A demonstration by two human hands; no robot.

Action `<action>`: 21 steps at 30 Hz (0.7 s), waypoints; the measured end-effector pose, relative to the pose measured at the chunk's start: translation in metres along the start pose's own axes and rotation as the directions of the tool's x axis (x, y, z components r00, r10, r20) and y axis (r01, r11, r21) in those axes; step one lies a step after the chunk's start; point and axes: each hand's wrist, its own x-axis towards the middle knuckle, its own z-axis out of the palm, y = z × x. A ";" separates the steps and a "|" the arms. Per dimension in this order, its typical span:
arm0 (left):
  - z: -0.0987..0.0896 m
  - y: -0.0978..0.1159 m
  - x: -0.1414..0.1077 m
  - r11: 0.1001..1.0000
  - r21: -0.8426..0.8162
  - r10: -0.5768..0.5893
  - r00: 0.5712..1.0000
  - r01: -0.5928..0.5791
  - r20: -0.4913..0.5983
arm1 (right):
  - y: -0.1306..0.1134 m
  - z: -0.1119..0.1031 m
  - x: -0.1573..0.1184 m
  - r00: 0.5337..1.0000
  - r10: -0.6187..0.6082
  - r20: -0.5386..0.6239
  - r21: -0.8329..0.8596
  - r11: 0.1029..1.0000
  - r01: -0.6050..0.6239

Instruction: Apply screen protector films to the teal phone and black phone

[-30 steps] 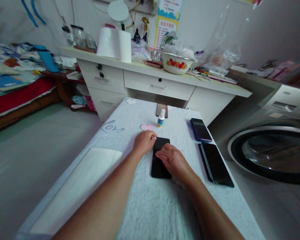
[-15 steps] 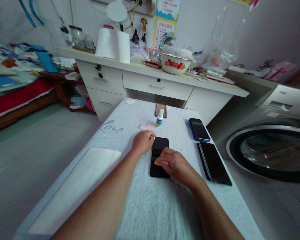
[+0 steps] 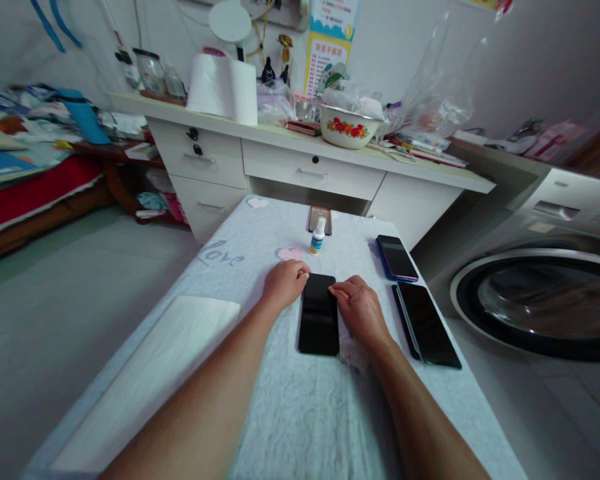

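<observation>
A black tablet (image 3: 319, 327) lies flat on the cloth-covered table, its dark glossy screen facing up. My left hand (image 3: 286, 280) is closed, with fingertips against the tablet's upper left edge, steadying it. My right hand (image 3: 359, 303) is closed in a pinch at the upper right edge of the screen. Whatever it pinches is too small and covered to name. Just beyond the tablet stands a small white spray bottle (image 3: 317, 237) with a blue and yellow label. Behind the bottle lies a brown phone-shaped item (image 3: 327, 221).
To the right lie a phone (image 3: 398, 257) and a stack of dark-screened devices (image 3: 427, 325). A folded white cloth (image 3: 155, 380) covers the table's left side. Ahead stands a white desk (image 3: 313, 167) carrying a flowered bowl (image 3: 349, 128); a washing machine (image 3: 545, 220) is at right.
My right hand has slid up and outward over the screen, from its lower middle to its upper right edge. My left hand stays at the upper left edge.
</observation>
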 end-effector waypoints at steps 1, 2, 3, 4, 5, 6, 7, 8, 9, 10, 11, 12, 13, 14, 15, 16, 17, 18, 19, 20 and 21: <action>0.000 0.000 0.000 1.000 0.001 0.000 1.000 0.000 0.000 | 0.000 -0.001 0.000 1.000 -0.001 0.011 -0.007 1.000 0.001; 0.000 0.000 0.000 1.000 0.001 0.001 1.000 -0.001 0.000 | -0.001 -0.002 0.000 0.999 -0.006 0.032 -0.007 1.000 0.006; 0.000 0.000 0.000 1.000 -0.001 0.002 1.000 -0.002 0.000 | -0.002 -0.003 -0.001 0.998 -0.016 0.062 0.000 1.000 0.016; -0.001 0.000 0.000 1.000 -0.003 0.003 1.000 -0.003 -0.001 | -0.004 -0.005 -0.002 0.995 -0.030 0.096 0.016 0.999 0.029; -0.001 0.000 0.000 1.000 -0.005 0.004 1.000 -0.004 0.000 | -0.006 -0.007 -0.003 0.990 -0.049 0.129 0.038 0.998 0.044; -0.001 0.000 0.000 1.000 -0.006 0.003 1.000 -0.003 -0.001 | -0.009 -0.010 -0.004 0.984 -0.071 0.163 0.063 0.996 0.062; -0.001 0.000 0.000 1.000 -0.007 0.003 1.000 -0.003 0.000 | -0.011 -0.012 -0.005 0.978 -0.100 0.182 0.094 0.992 0.084; -0.001 0.000 0.000 1.000 -0.006 0.003 1.000 -0.003 -0.001 | -0.013 -0.014 -0.006 0.971 -0.132 0.198 0.119 0.987 0.109; 0.000 -0.001 0.000 1.000 -0.006 0.004 1.000 -0.004 -0.001 | -0.015 -0.016 -0.008 0.961 -0.161 0.223 0.140 0.981 0.132; 0.000 -0.001 0.000 1.000 -0.006 0.003 1.000 -0.003 0.000 | -0.017 -0.017 -0.009 0.953 -0.182 0.243 0.160 0.976 0.146; 0.000 -0.001 0.000 1.000 -0.007 0.002 1.000 -0.002 0.000 | -0.019 -0.019 -0.010 0.944 -0.199 0.263 0.180 0.971 0.155; 0.000 -0.001 0.000 1.000 -0.009 0.001 1.000 -0.002 -0.001 | -0.021 -0.020 -0.011 0.936 -0.211 0.282 0.200 0.967 0.158; 0.000 -0.001 0.000 1.000 -0.011 0.000 1.000 0.000 -0.002 | -0.023 -0.021 -0.012 0.929 -0.222 0.297 0.222 0.962 0.159; 0.000 -0.001 0.000 1.000 -0.013 -0.001 1.000 0.001 -0.002 | -0.024 -0.023 -0.013 0.920 -0.233 0.314 0.243 0.957 0.160; 0.000 -0.001 0.000 1.000 -0.016 -0.001 1.000 0.001 -0.003 | -0.026 -0.024 -0.014 0.910 -0.246 0.333 0.260 0.952 0.163; 0.000 -0.001 0.000 1.000 -0.018 0.000 1.000 0.000 -0.003 | -0.027 -0.026 -0.015 0.898 -0.261 0.355 0.273 0.947 0.167; 0.000 -0.001 0.000 1.000 -0.019 0.001 1.000 -0.001 -0.004 | -0.029 -0.028 -0.016 0.883 -0.273 0.381 0.284 0.944 0.170; -0.001 0.000 0.000 1.000 -0.019 0.003 1.000 -0.003 -0.003 | -0.030 -0.029 -0.016 0.867 -0.287 0.407 0.296 0.939 0.172; -0.001 0.000 0.000 1.000 -0.020 0.005 1.000 -0.005 -0.002 | -0.031 -0.031 -0.017 0.849 -0.304 0.432 0.310 0.934 0.176; -0.001 0.000 0.000 1.000 -0.020 0.006 1.000 -0.006 0.000 | -0.031 -0.033 -0.018 0.832 -0.318 0.455 0.325 0.929 0.178; -0.002 0.000 0.000 1.000 -0.021 0.007 1.000 -0.007 0.003 | -0.031 -0.034 -0.018 0.815 -0.332 0.474 0.341 0.923 0.178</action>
